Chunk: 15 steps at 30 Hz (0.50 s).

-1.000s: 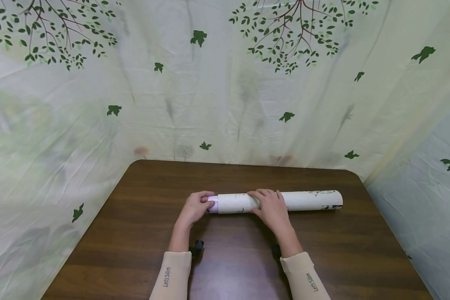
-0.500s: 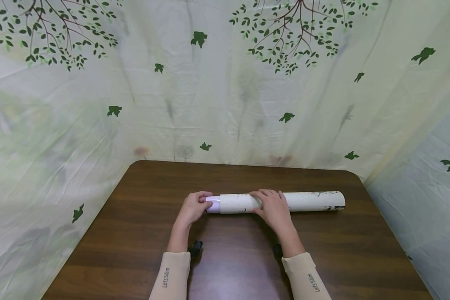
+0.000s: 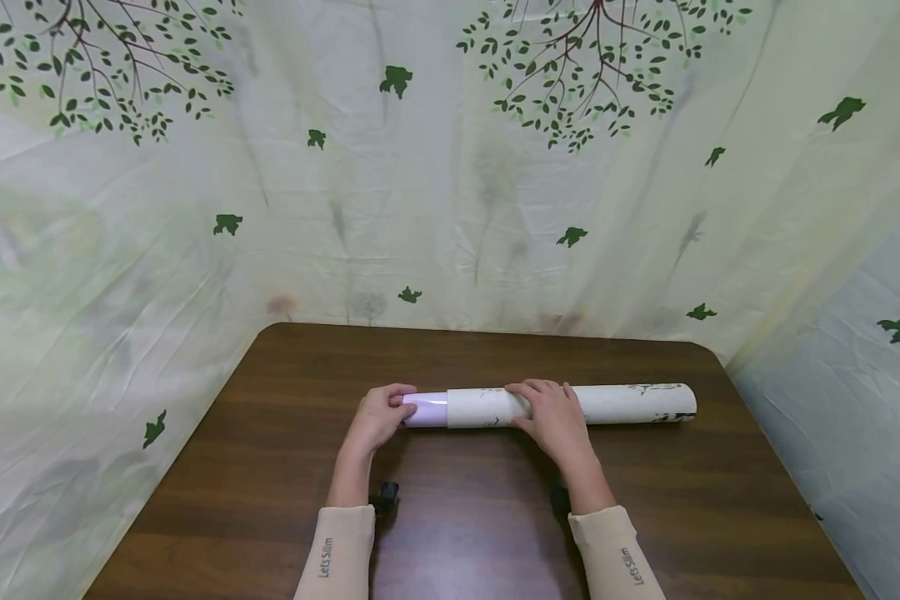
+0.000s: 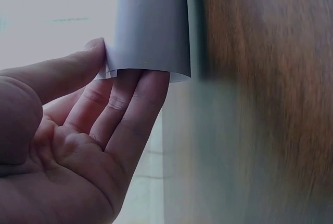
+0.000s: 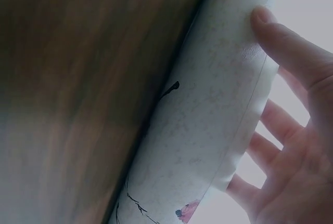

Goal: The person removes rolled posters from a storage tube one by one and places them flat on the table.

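Observation:
A long white tube [image 3: 633, 403] printed with dark branches lies crosswise on the table. From its left end sticks a smooth lilac roll of thin sheet [image 3: 426, 410]. My left hand [image 3: 377, 418] pinches that roll at its outer end. In the left wrist view the thumb presses the rim of the rolled sheet [image 4: 151, 26] from outside, while fingertips reach inside its opening. My right hand [image 3: 557, 418] holds the white tube near its middle, fingers over the far side and thumb on the near side. The right wrist view shows the tube's printed surface [image 5: 208, 89] up close.
The brown wooden table [image 3: 465, 517] has rounded far corners. Behind it and at both sides hangs a pale curtain [image 3: 435, 208] printed with leaves and branches. A dark wrist-worn device [image 3: 386, 497] sits at the left wrist, and another [image 3: 560, 500] at the right.
My left hand has moved left, and more of the lilac roll shows outside the tube. My right hand and the white tube have shifted slightly right.

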{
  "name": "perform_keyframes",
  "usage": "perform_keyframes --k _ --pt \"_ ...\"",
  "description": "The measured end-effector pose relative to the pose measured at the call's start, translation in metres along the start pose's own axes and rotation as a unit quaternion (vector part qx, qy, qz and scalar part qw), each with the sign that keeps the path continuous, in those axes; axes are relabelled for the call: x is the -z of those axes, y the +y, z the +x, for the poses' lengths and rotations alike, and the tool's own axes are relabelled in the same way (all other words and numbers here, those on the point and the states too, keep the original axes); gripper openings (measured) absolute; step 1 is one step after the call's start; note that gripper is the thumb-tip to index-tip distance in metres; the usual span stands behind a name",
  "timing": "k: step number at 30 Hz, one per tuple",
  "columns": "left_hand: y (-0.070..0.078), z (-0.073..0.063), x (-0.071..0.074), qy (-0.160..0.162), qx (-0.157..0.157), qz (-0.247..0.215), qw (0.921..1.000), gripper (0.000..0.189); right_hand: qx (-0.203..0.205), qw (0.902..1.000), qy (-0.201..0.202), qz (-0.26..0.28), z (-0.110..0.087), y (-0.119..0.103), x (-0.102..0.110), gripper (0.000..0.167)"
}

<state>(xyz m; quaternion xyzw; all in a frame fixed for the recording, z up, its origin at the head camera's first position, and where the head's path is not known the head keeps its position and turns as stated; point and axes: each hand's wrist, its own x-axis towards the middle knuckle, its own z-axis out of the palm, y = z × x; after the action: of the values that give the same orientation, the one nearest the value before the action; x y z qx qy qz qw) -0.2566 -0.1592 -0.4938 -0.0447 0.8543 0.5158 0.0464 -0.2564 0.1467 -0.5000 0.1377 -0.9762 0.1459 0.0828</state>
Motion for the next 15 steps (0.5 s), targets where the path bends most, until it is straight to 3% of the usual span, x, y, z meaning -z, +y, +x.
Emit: perform_keyframes --k 15 --pt "-0.002 -0.003 0.012 -0.005 0.008 0.007 0.9999 0.036 -0.017 0.9997 -0.016 -0.001 -0.002 0.01 0.009 0.053"
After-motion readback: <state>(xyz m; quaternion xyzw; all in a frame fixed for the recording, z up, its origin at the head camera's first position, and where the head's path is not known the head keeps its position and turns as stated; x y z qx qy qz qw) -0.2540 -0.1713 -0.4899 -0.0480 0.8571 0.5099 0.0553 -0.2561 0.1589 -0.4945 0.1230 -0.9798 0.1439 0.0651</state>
